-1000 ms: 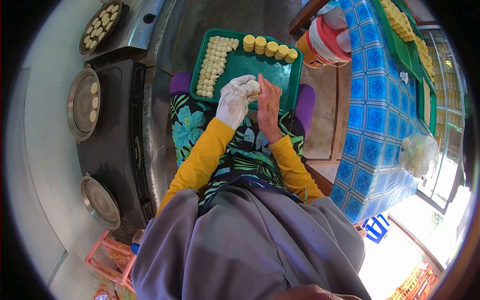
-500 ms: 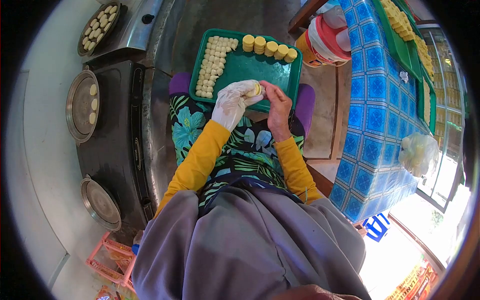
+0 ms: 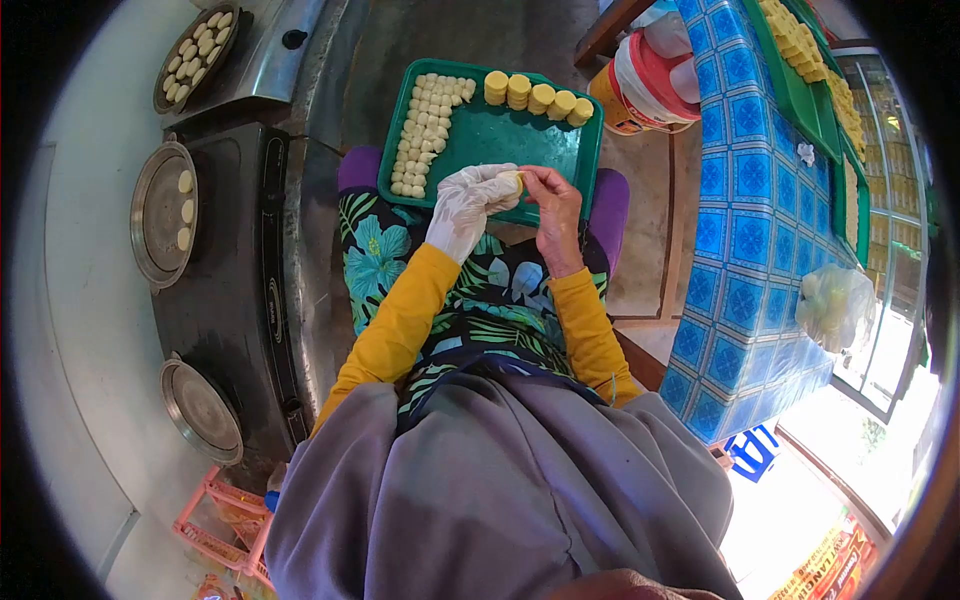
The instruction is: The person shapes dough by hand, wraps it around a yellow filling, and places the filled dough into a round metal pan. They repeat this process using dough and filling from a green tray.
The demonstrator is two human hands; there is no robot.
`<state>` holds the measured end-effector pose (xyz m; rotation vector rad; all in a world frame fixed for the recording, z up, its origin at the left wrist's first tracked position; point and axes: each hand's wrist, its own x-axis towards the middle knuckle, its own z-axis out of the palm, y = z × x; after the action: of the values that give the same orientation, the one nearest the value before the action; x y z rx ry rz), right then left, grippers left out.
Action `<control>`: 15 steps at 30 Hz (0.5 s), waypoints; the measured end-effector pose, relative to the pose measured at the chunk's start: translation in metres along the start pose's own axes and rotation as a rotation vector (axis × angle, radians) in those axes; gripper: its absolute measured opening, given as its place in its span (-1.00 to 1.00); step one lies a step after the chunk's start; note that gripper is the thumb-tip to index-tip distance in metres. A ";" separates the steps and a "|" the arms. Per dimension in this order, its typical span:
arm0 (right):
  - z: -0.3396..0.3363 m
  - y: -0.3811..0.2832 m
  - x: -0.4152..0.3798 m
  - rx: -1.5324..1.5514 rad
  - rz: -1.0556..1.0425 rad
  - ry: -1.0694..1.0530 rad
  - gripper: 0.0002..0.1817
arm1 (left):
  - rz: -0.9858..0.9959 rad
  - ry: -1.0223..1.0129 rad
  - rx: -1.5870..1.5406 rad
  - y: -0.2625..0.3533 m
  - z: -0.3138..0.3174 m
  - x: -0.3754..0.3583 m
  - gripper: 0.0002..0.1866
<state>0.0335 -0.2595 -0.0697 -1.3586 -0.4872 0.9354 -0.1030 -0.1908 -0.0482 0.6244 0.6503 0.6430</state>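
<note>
My left hand [image 3: 468, 203], in a thin white glove, is closed around a small dough piece [image 3: 520, 183] with yellow showing at its edge. Thumb and fingers of my bare right hand [image 3: 557, 212] pinch at the same piece from the right. Both hands are over the near edge of a green tray [image 3: 490, 143] resting on my lap. Along the tray's left side lie rows of small pale dough balls [image 3: 424, 128]. Short stacks of round yellow discs [image 3: 541, 98] stand at its far right. Most of the held piece is hidden by my fingers.
At left, a dark stove [image 3: 232, 230] carries round pans, one pan [image 3: 158, 228] holding 3 pale pieces. A farther pan [image 3: 180, 92] holds several more. At right are a blue-clothed table [image 3: 735, 230] with green trays, a plastic bag [image 3: 836, 305] and a red-lidded bucket [image 3: 640, 85].
My left fingers have closed further over the dough piece, so less of it shows. My right fingertips have curled in to pinch its edge. Tray and stacks are unchanged.
</note>
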 end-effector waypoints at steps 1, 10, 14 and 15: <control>0.002 0.000 -0.001 -0.002 -0.001 0.003 -0.80 | 0.029 0.004 0.010 0.000 0.001 -0.002 -0.66; 0.001 -0.004 -0.007 -0.082 0.031 0.018 -0.84 | 0.052 0.139 0.085 -0.005 0.005 -0.002 -0.73; 0.016 -0.011 -0.014 -0.362 -0.347 0.062 -0.82 | 0.148 0.175 0.079 -0.012 0.004 0.002 -0.70; 0.019 -0.016 -0.019 -0.532 -0.518 0.060 -0.83 | 0.119 0.145 0.027 -0.010 0.001 0.001 -0.69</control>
<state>0.0129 -0.2622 -0.0473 -1.6127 -1.0346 0.3424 -0.0982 -0.1966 -0.0553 0.6489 0.7622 0.7964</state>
